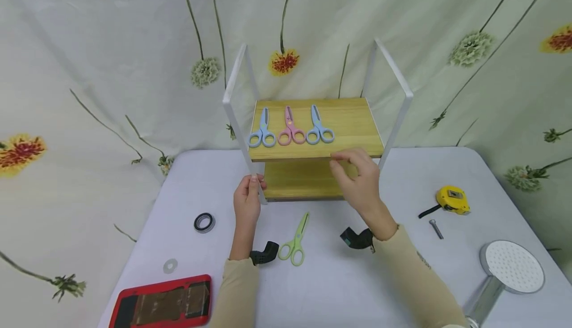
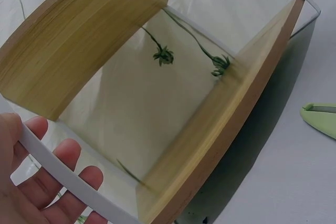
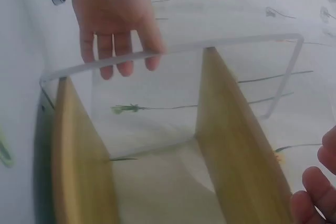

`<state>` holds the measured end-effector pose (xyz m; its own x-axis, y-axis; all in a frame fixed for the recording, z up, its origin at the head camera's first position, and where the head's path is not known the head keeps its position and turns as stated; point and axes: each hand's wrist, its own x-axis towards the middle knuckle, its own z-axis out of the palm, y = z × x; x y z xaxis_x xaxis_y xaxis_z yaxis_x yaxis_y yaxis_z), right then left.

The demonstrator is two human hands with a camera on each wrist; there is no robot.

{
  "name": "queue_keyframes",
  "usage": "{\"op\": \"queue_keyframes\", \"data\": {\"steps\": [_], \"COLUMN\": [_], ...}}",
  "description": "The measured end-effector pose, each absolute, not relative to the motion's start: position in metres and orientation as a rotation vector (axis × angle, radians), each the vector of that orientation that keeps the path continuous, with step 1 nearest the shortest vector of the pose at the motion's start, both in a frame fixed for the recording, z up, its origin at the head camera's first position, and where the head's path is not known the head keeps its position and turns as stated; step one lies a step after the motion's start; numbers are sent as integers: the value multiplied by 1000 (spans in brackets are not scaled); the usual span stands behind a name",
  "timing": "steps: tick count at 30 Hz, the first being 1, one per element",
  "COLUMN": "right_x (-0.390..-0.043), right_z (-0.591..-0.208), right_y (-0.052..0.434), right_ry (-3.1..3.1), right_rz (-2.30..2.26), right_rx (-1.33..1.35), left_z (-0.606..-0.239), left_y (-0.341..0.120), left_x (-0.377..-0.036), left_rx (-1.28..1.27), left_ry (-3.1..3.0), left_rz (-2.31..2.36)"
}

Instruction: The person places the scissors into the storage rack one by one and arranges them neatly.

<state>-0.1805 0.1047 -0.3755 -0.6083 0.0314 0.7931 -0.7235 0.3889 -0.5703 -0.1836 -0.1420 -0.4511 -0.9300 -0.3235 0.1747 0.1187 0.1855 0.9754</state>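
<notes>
Left hand (image 1: 247, 201) grasping shelf (image 1: 353, 119) at its left side. Right hand (image 1: 361, 179) released, fingers loosely bent, at shelf's front edge, right part. Two blue scissors (image 1: 318, 125), pink scissors (image 1: 290, 124) on shelf's upper board; green scissors (image 1: 297, 241) on table (image 1: 321, 288) before shelf.

Both forearms are extended forward: the left forearm (image 1: 236, 291) is held nearly straight, the right forearm (image 1: 415, 273) slanted inward. The left hand (image 1: 247, 201) is set in a grip, its thumb opposed to bent fingers (image 2: 67, 153). The right hand (image 1: 363, 181) is held farther forward, its thumb (image 1: 338, 170) separated from the bent index finger (image 1: 348, 154).
</notes>
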Motion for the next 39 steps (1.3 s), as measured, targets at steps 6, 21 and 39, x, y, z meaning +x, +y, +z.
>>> {"op": "queue_keyframes", "data": {"steps": [6,21,39], "right_x": [-150,-143,-128], "right_z": [-413,-441,-484], "right_y": [107,106,73], "right_ry": [-2000,-2166,-2957], "right_rz": [1363,1509,1309], "right_rx": [522,446,865], "left_z": [-446,-452,-451], "left_y": [-140,-142,-143], "left_x": [-183,-184,-184], "left_rx": [216,150,162], "left_ry": [-2156,-2121,-2115], "left_rz": [-1803,-1777,-1787]}}
